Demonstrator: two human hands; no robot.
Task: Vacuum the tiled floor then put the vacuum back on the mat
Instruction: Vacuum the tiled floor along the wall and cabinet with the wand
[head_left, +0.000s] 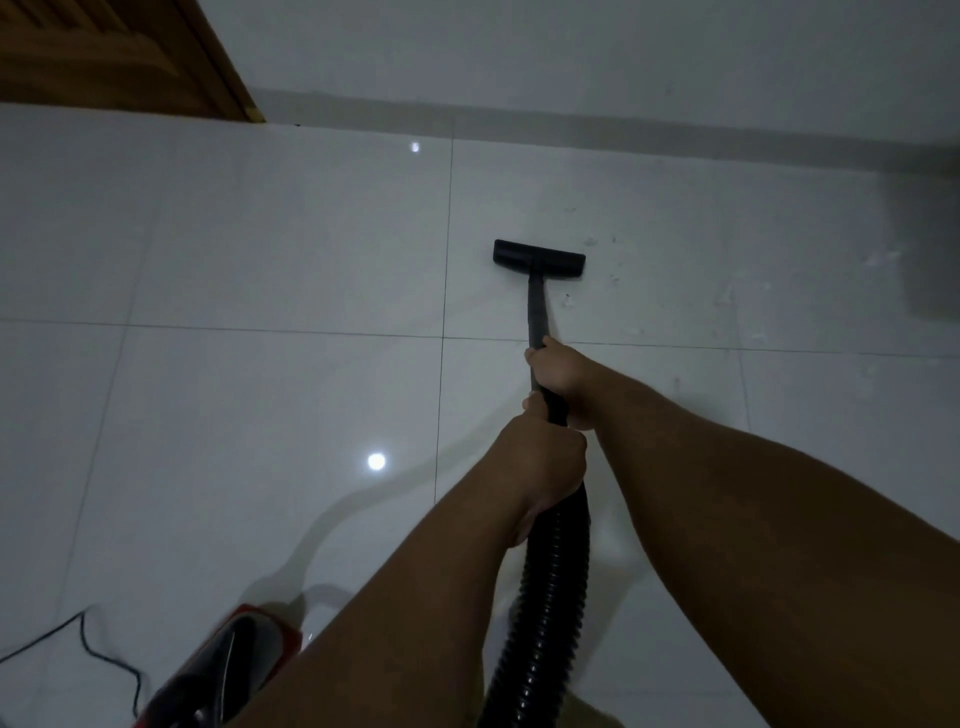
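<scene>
A black vacuum wand runs forward to a flat black floor head resting on the glossy white tiled floor. My right hand grips the wand higher up. Just behind it, my left hand grips the wand where the ribbed black hose begins. The hose drops toward the bottom edge. The red and black vacuum body sits at the lower left, partly hidden by my left forearm. No mat is in view.
A thin black power cord lies on the floor at the lower left. A wooden door stands at the upper left beside a white wall. Specks of debris lie right of the floor head.
</scene>
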